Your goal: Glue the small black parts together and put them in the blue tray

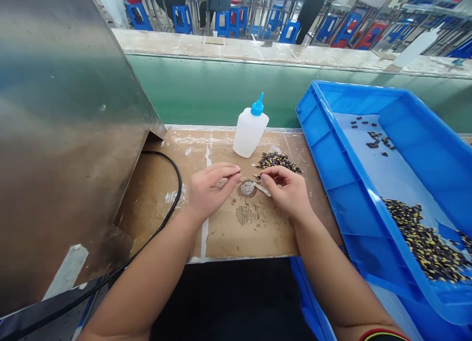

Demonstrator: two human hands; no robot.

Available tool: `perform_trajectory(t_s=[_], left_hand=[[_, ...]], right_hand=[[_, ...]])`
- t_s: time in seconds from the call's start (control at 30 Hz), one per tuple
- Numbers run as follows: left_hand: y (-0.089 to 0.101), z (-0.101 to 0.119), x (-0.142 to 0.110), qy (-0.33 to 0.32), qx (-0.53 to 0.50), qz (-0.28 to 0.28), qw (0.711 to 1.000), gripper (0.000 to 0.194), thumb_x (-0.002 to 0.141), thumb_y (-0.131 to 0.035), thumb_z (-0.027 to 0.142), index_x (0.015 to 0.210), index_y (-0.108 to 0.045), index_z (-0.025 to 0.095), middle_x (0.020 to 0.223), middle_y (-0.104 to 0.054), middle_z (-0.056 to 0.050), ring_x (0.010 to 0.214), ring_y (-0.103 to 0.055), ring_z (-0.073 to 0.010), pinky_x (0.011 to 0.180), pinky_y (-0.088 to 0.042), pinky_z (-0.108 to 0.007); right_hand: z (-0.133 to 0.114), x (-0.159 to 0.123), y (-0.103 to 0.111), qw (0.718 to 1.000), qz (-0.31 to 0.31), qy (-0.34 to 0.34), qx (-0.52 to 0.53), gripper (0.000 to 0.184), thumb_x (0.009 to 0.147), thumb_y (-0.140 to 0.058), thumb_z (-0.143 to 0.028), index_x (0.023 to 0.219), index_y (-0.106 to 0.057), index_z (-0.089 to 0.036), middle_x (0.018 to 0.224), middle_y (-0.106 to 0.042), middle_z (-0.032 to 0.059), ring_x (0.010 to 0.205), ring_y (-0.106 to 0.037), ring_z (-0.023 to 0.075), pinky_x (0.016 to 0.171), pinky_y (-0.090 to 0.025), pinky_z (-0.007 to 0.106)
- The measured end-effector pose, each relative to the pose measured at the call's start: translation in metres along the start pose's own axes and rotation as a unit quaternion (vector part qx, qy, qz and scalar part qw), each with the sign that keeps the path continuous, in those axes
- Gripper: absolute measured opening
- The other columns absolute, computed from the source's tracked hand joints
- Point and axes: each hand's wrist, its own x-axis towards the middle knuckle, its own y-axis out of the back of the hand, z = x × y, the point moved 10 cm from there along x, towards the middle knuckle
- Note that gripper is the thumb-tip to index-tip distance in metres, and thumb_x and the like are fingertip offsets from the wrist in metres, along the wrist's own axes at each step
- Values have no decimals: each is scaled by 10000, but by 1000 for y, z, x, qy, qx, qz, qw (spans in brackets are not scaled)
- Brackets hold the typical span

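My left hand (215,187) is closed in a pinch, thumb against fingertips; a dark speck shows at the tips, too small to make out. Facing it, my right hand (286,189) pinches a small dark part (258,177) between thumb and forefinger. Below and between the hands lies a small round dish (247,187) with a clear, shiny surface. A pale flat stick (261,188) runs from the dish toward my right hand. Just behind the right hand is a pile of small black-and-yellow parts (277,160).
A white squeeze bottle (250,132) with a blue nozzle stands behind the hands on the cardboard (228,240). At right, a blue crate (324,154) holds many black-and-yellow parts (429,242). A metal housing (70,134) and black cable (177,184) are at left.
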Motion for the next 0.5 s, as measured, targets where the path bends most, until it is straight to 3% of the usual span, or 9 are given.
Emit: perform_trajectory(t_s=[0.13,0.5], left_hand=[[5,-14,1,32,-27,17,999,98,943,-779,326,1005,-842,284,1036,-808,-56,989,-748,-208,965,-603,-370],[4,-27,1,75,-70,31,994,143,936,-792,387,987,-841,263,1006,-793,-73,947,-722,-201,917,-581,-348]], right_hand=[[-11,-3,-2,994,5,57,-91,133,954,-706,-306,962,-812,-225,876,-808,31,622,-623,140,632,-521,303],[-15,-4,-12,989,-29,96,-108,124,979,-705,-284,997,-822,-248,955,-822,24,693,-670,154,676,-533,322]])
